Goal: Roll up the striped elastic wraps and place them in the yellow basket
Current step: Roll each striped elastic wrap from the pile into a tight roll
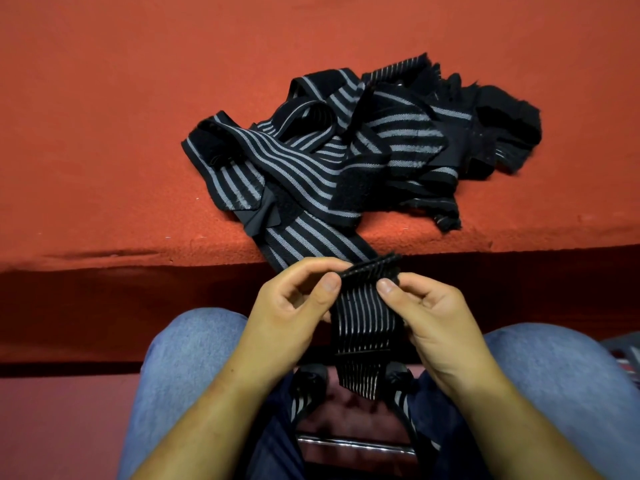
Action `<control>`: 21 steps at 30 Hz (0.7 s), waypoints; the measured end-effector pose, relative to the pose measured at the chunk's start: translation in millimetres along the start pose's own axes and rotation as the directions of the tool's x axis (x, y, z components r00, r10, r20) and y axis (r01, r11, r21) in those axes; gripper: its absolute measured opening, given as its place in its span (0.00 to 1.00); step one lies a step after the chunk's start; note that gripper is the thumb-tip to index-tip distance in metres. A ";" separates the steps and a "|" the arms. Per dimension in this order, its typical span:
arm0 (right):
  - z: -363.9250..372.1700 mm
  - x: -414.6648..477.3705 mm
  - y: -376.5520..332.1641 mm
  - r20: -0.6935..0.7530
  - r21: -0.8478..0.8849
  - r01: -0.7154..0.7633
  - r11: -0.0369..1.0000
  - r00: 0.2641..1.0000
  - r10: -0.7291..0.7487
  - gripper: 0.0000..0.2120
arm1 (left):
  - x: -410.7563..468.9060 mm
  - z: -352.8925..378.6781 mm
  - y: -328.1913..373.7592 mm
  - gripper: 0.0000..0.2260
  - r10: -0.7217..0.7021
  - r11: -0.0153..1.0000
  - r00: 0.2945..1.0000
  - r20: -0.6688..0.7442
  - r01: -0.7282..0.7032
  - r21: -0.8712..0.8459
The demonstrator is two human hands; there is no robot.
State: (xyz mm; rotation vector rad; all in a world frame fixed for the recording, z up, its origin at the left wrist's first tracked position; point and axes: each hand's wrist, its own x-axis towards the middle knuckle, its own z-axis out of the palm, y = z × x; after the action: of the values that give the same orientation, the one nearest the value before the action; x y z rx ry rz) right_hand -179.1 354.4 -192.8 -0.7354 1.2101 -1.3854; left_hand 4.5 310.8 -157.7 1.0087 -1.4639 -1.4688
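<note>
A black elastic wrap with grey stripes hangs between my knees, its top edge folded over. My left hand pinches the fold's left end between thumb and fingers. At the fold's right end, my right hand pinches it the same way. The wrap's other end runs up over the ledge's front edge into a tangled pile of striped wraps on the red surface. The yellow basket is not in view.
The red carpeted ledge spreads across the upper view, with its front edge just beyond my hands. My knees in blue jeans flank the hanging wrap. A metal bar and my feet lie below. A grey object peeks in at right.
</note>
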 end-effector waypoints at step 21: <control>4.6 -0.8 -0.1 0.066 -0.066 -0.015 0.998 0.998 0.019 0.17 | 4.0 1.3 -7.2 0.16 -0.025 1.000 0.999 -0.029 0.024 -0.020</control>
State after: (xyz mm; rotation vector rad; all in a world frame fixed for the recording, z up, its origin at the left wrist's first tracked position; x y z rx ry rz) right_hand -174.7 354.0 -191.3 -0.8090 1.2116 -1.3022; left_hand 1.9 307.5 -164.9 1.0351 -1.4187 -1.4772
